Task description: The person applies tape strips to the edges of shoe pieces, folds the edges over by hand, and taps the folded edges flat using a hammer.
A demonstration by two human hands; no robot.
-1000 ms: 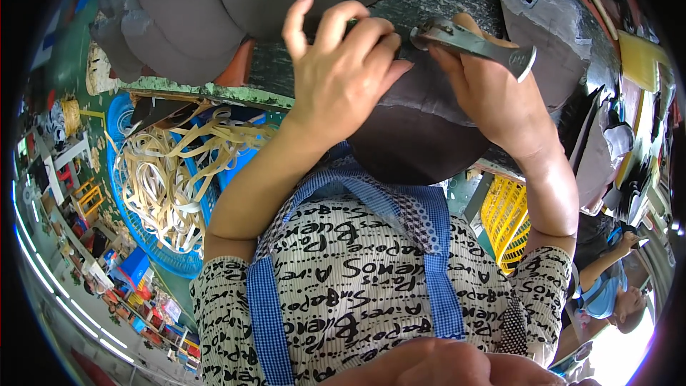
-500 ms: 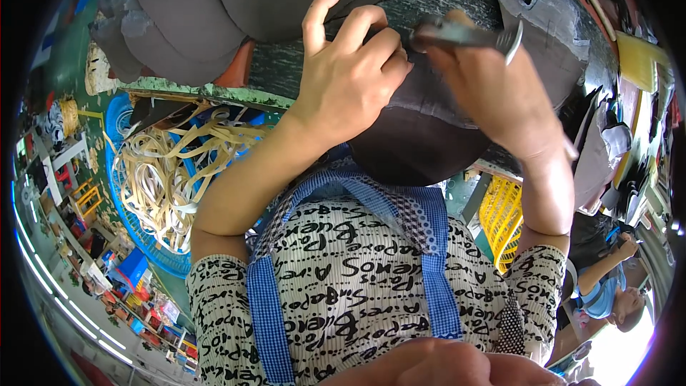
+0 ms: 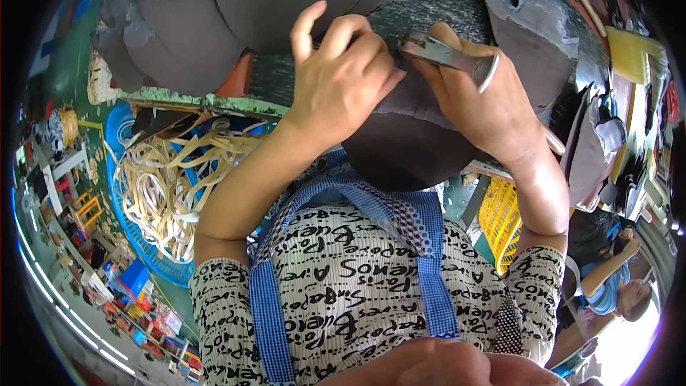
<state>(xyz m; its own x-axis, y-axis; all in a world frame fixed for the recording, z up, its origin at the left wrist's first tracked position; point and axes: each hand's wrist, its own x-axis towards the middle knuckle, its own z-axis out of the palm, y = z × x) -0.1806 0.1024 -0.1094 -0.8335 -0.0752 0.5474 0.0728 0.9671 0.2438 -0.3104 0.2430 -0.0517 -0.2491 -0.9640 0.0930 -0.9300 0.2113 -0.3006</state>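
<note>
A dark brown leather-like piece lies at the near edge of the work surface, its rounded lower part hanging over toward my apron. My left hand rests at its upper left edge, thumb and some fingers bent down and pressed together there, while the other fingers arch up. The fingertips are partly hidden. In my right hand is a hammer with a flared metal head, gripped close to the head. Its narrow end points at the piece near my left thumb; the handle's end shows beside my wrist.
Overlapping dark pieces lie at the far left on the worn dark bench. Another cut piece is at the right. Below left, a blue basket holds pale strips. A yellow basket stands below right, and another person sits beyond.
The hammer, blurred before, is now sharp, and its head has tilted with the flared end lower and to the left. Both hands have shifted slightly left.
</note>
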